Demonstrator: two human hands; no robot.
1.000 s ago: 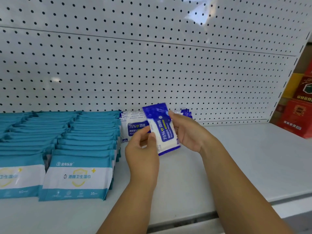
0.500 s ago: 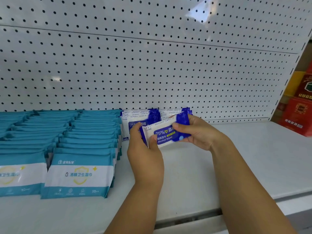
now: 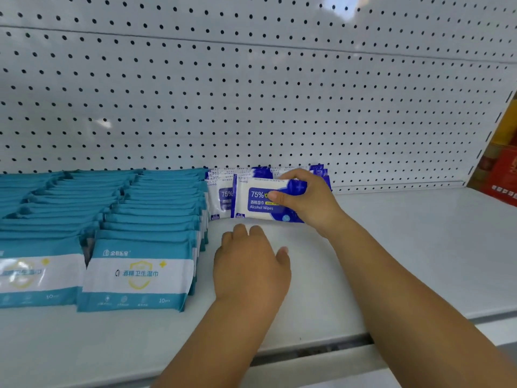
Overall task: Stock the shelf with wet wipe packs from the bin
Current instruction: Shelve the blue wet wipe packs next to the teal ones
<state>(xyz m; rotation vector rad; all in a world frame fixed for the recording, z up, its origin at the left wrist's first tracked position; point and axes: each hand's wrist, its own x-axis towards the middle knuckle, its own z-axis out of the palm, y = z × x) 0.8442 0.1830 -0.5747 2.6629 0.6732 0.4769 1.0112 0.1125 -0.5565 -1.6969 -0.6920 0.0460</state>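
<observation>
White metal makes up most of the head view: a flat shelf [image 3: 405, 247] with a pegboard [image 3: 251, 93] rising behind it. The right hand [image 3: 310, 203] grips a blue-and-white pack [image 3: 263, 201] by its right end, thumb across the printed front and fingers curled over the top edge. The pack stands on its long lower edge on the shelf, near the pegboard, its label (75%, "Alcohol Wipes") facing the camera. It stands directly in front of a row of blue packs [image 3: 222, 197] of the same kind that stand upright against the pegboard; whether it touches them cannot be told.

The left hand [image 3: 249, 267] is just in front of the pack and apart from it, palm down over the shelf, its fingers loosely bent and the thumb out to the side, holding nothing.

To the left, teal packs [image 3: 134, 273] lie in overlapping rows from the front of the shelf back to the pegboard, the nearest row just beside the blue ones. At the far right edge, past the end of the pegboard, are red boxes [image 3: 503, 177], blurred.
</observation>
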